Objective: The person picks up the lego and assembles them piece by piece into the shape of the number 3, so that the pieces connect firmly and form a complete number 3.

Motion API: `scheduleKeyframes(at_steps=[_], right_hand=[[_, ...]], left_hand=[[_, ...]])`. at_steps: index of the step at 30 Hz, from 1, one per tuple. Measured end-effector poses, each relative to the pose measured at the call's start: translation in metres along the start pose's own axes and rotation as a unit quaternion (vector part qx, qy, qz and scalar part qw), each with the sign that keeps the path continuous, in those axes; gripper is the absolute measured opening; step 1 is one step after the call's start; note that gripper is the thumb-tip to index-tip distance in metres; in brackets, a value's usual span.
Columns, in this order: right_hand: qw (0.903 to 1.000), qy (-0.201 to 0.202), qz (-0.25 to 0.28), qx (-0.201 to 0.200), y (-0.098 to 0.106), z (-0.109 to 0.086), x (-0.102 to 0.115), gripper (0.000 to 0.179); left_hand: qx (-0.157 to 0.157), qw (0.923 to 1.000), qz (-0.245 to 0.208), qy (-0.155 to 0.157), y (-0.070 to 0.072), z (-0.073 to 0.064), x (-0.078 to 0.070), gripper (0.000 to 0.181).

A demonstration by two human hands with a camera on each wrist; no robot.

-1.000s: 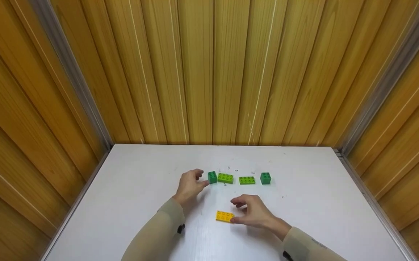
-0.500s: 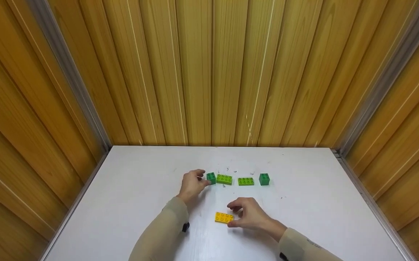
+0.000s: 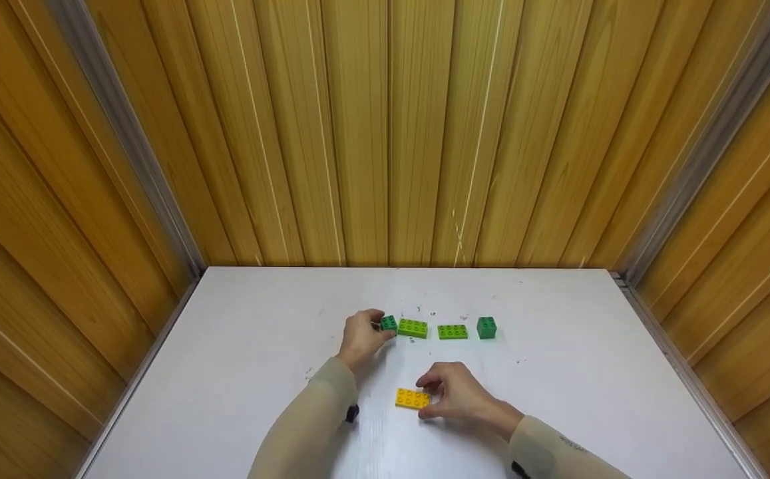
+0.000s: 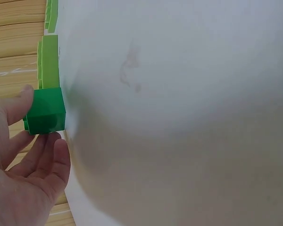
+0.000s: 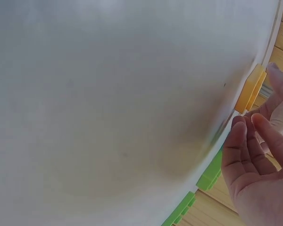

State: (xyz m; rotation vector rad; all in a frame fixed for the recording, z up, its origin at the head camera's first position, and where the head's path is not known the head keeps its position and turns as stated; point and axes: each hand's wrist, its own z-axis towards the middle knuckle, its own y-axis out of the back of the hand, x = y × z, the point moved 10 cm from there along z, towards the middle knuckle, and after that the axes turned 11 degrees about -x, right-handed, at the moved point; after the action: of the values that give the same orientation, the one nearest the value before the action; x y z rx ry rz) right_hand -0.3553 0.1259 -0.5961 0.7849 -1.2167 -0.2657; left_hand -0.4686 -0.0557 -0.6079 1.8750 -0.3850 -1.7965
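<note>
the left hand [image 3: 361,337] pinches a dark green block [image 3: 389,322] with its thumb at the near side and the fingertips at the far side; the gap between them is only as wide as this block; the right hand [image 3: 459,392] has its thumb and fingers bent apart, like a half-closed ring, around the right end of the yellow brick [image 3: 412,398]; whether these fingertips press on it, or stand only very near, i cannot tell.

the yellow brick lies flat on the white table [image 3: 577,372], studs up, in two rows of four (those at the right end are partly near the thumb); if i take this brick as the centre of a clock, the right hand is at 3 o'clock, and the dark green block is between 11 and 12 o'clock; this block shows four studs on its top; if its base touches the table, i cannot tell; a lime brick [image 3: 412,328] is just beside it, at 12 o'clock; a flatter lime brick [image 3: 452,332] is at 1 o'clock; a second dark green block [image 3: 486,327] is between 1 and 2 o'clock.

the left forearm points toward 1 o'clock, the right one toward 10 o'clock; both wear a pale sleeve [image 3: 305,426].
</note>
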Motion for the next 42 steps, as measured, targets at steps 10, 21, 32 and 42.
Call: scheduleKeyframes(at_steps=[10, 21, 32, 42], right_hand=[[0.9992, -0.032, 0.006, 0.022, -0.007, 0.002, -0.007, 0.043], [0.9990, -0.033, -0.005, 0.029, -0.007, 0.002, -0.007, 0.033], [0.9985, -0.047, -0.017, 0.021, -0.005, 0.002, -0.007, 0.032], [0.9977, -0.061, -0.011, 0.025, -0.007, 0.003, -0.010, 0.032]], left_hand=[[0.002, 0.9998, -0.001, 0.020, -0.006, 0.002, 0.004, 0.050], [-0.007, 0.9999, -0.002, 0.008, -0.002, 0.003, 0.002, 0.039], [-0.010, 0.9998, 0.000, 0.017, 0.003, 0.001, 0.004, 0.040], [0.008, 0.9997, -0.002, 0.021, 0.005, -0.002, 0.004, 0.040]])
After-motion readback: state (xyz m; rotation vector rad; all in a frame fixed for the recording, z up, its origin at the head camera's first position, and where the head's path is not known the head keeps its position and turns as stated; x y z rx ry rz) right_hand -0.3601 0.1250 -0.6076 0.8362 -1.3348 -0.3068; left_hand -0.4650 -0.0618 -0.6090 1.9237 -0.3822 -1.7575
